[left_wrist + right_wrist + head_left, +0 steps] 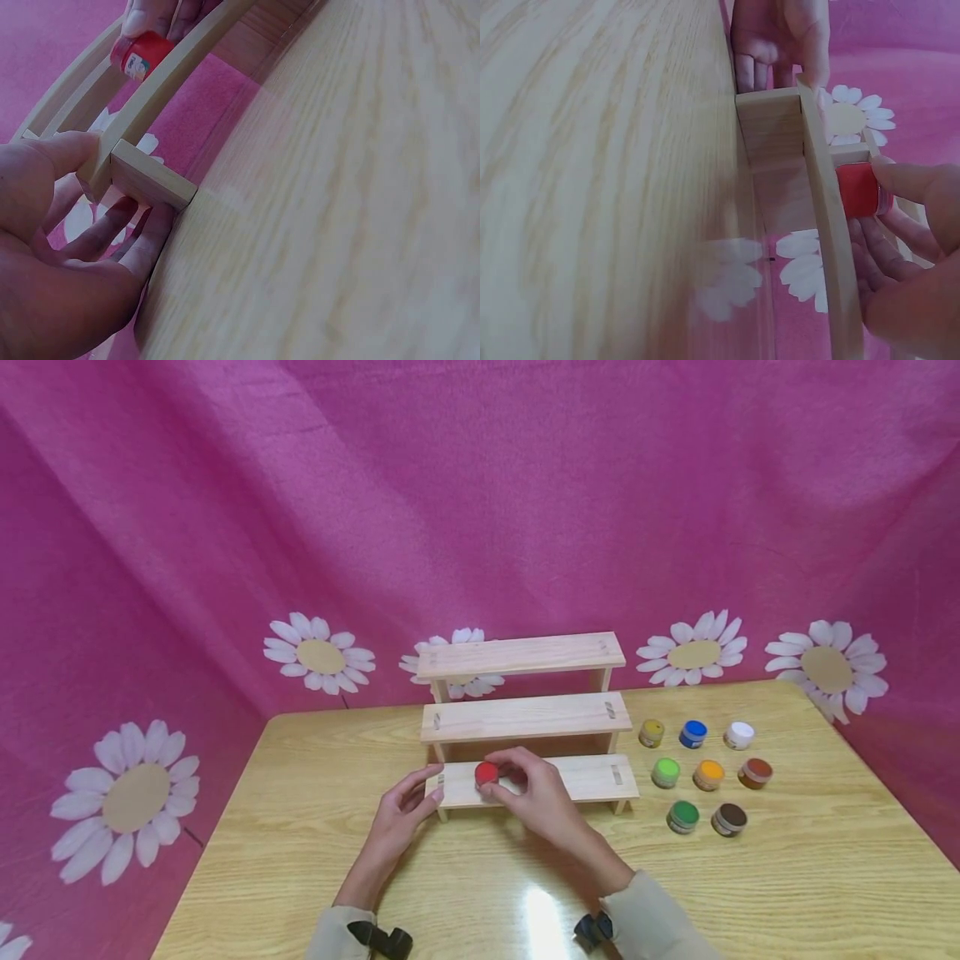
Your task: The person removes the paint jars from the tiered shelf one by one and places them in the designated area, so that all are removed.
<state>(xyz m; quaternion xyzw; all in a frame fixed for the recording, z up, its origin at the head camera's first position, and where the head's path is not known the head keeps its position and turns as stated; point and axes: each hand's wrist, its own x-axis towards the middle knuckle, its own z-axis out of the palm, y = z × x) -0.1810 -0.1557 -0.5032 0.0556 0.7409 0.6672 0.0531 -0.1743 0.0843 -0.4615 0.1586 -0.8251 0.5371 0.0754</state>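
Note:
A small red paint jar (486, 774) with a clear lid is on the lowest step of a three-tier wooden stand (525, 718), left of that step's middle. Thumb and fingers of my right hand (538, 795) pinch the jar; in the right wrist view the red jar (857, 189) sits against the board. At the step's left end, my left hand (399, 812) grips the stand. The left wrist view shows that thumb on the board's end and the fingers beside the support (150, 176).
Right of the stand, several paint jars stand in rows on the wooden table (300, 827), among them a blue jar (693, 734), an orange jar (708, 775) and a dark brown jar (729, 819). A pink curtain (480, 510) with daisies hangs behind.

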